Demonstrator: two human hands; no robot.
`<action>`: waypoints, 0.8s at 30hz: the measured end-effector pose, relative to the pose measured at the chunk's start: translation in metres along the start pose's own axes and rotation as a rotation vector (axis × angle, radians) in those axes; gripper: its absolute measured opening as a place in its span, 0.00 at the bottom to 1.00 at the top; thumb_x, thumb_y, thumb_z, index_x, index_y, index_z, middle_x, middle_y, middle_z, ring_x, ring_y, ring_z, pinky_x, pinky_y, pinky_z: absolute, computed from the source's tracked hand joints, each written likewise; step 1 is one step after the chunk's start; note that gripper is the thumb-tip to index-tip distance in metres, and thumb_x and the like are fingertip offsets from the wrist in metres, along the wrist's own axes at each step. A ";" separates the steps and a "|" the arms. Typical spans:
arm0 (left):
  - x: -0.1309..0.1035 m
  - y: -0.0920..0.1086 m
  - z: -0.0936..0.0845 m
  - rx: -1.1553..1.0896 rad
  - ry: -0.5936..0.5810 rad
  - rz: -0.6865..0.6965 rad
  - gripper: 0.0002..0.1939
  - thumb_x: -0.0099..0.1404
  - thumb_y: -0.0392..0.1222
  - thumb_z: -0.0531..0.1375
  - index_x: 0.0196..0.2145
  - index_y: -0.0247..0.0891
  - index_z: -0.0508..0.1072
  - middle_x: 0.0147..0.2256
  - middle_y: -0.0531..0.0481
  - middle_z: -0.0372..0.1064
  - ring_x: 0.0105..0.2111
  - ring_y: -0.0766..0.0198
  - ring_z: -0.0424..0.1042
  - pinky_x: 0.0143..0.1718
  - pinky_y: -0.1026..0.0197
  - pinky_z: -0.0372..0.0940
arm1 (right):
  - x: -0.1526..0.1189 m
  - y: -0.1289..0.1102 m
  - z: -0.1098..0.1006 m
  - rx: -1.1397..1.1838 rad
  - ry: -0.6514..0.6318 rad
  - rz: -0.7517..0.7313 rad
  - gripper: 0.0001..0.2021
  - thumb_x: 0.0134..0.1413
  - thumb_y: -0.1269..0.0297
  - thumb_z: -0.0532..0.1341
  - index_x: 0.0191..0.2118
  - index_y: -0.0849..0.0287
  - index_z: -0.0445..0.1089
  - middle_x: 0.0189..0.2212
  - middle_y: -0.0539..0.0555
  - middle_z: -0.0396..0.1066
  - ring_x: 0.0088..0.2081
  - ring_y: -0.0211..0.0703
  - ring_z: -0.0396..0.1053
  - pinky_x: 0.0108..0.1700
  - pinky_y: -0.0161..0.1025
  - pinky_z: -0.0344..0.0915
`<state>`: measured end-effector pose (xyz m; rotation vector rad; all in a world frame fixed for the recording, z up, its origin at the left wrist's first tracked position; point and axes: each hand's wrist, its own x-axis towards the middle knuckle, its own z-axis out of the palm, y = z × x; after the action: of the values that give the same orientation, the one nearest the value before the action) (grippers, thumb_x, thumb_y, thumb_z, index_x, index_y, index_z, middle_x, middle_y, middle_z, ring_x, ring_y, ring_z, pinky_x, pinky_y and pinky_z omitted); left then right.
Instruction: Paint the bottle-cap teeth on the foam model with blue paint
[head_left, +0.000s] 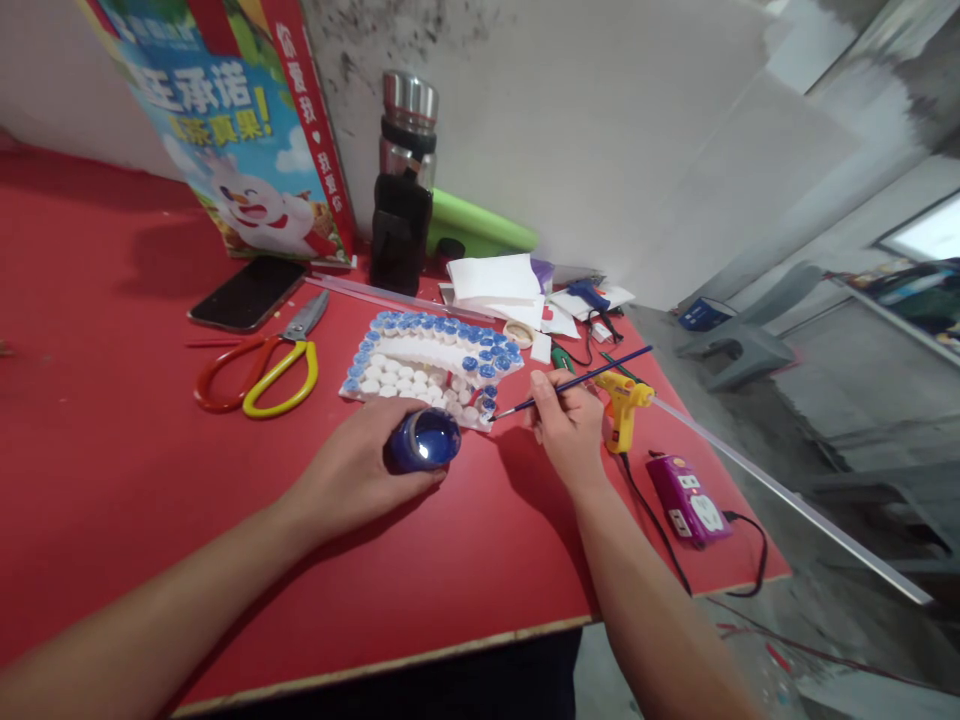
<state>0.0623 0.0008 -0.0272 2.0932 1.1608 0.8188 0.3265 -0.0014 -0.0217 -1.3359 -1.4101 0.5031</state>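
Right hand (pixel 564 418) gripping paintbrush (pixel 581 381), left hand (pixel 364 455) clasped round jar (pixel 421 441), open red tabletop (pixel 450 565) toward the near edge (pixel 420 657)

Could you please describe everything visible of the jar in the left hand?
The jar is small and round, apparently glass or clear plastic, lidless, with glossy blue liquid inside. Its mouth faces the camera. The left hand grips its side, near the blue-and-white piece; whether it touches the red table is unclear.
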 end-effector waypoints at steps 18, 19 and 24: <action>0.000 -0.001 0.001 -0.001 -0.009 -0.015 0.27 0.61 0.50 0.71 0.56 0.43 0.75 0.53 0.43 0.78 0.53 0.45 0.77 0.55 0.45 0.71 | 0.001 0.003 -0.002 -0.051 0.014 0.008 0.24 0.71 0.47 0.61 0.25 0.55 0.65 0.15 0.45 0.65 0.18 0.35 0.61 0.26 0.36 0.58; 0.000 -0.001 0.002 0.000 -0.007 -0.016 0.27 0.61 0.50 0.71 0.56 0.43 0.75 0.53 0.43 0.78 0.53 0.45 0.77 0.55 0.45 0.71 | 0.001 0.003 -0.002 -0.072 0.026 0.002 0.24 0.71 0.47 0.60 0.25 0.55 0.66 0.16 0.45 0.65 0.18 0.35 0.61 0.26 0.36 0.59; 0.001 -0.001 0.001 -0.004 -0.017 -0.022 0.27 0.61 0.50 0.71 0.56 0.44 0.75 0.53 0.43 0.78 0.53 0.44 0.77 0.55 0.44 0.72 | 0.003 -0.001 -0.004 -0.133 0.104 -0.023 0.25 0.72 0.47 0.60 0.23 0.55 0.65 0.16 0.46 0.65 0.20 0.36 0.63 0.29 0.36 0.61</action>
<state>0.0631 0.0015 -0.0282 2.0763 1.1702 0.7905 0.3304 0.0000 -0.0187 -1.4299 -1.3908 0.3247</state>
